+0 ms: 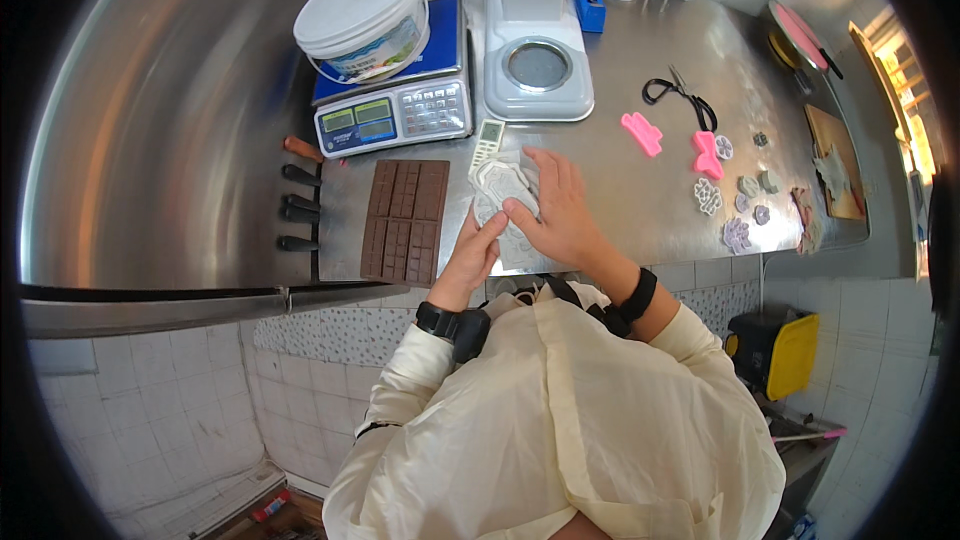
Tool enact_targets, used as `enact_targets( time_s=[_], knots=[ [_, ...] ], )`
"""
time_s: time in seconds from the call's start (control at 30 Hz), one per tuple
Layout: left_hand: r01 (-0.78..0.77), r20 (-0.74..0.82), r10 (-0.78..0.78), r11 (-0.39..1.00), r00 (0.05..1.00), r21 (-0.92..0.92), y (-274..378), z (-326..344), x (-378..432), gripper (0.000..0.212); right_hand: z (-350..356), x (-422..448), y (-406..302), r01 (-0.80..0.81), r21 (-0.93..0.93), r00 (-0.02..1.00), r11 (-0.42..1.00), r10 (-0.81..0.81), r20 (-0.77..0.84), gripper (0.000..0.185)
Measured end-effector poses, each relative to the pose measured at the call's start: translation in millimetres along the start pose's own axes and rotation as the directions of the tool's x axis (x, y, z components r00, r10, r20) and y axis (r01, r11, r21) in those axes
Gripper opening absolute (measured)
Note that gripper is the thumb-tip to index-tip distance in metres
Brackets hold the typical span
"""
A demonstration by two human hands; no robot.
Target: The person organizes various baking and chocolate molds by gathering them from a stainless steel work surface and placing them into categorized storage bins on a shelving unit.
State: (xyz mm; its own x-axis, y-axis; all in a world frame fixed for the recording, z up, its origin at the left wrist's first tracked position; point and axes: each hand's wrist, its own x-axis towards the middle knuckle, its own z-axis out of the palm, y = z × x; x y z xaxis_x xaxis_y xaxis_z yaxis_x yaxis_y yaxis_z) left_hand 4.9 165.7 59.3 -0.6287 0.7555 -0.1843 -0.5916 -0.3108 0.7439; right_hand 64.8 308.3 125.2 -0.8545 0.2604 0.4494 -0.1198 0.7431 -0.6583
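Note:
Close to the front edge of the steel table, both of my hands are on a pale grey-white mould point(504, 191) with a raised, curvy outline. My left hand point(472, 251) grips its near left side, the thumb lying on top. From the right, my right hand point(562, 210) holds it too, thumb across its face and fingers along the far right side. A grey patterned piece point(517, 251) shows below the thumbs; whether it is separate I cannot tell. Just beyond lies a white remote control point(489, 139), partly covered by the mould. To the left rests a brown chocolate-bar mould point(405, 221).
A digital scale point(394, 116) bears a lidded white bucket point(364, 15), beside a white appliance point(536, 60). On the right are scissors point(682, 96), pink moulds point(642, 135), several small cutters point(737, 236) and a wooden board point(834, 165). Knife handles point(300, 208) jut out at left.

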Motion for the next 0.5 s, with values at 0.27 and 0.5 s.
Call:
enact_targets(
  time_s=[0.27,0.5],
  knots=[
    [-0.062,0.000,0.062,0.996,0.998,-0.058,2,-3,-4,0.042,9,-5,-2,-0.140,-0.027,0.966,0.990,0.142,0.215,0.055],
    [0.108,-0.115,-0.101,0.993,0.988,0.057,-7,-17,5,0.047,7,-30,18,-0.228,0.162,0.957,0.960,0.191,0.218,0.053]
  ],
)
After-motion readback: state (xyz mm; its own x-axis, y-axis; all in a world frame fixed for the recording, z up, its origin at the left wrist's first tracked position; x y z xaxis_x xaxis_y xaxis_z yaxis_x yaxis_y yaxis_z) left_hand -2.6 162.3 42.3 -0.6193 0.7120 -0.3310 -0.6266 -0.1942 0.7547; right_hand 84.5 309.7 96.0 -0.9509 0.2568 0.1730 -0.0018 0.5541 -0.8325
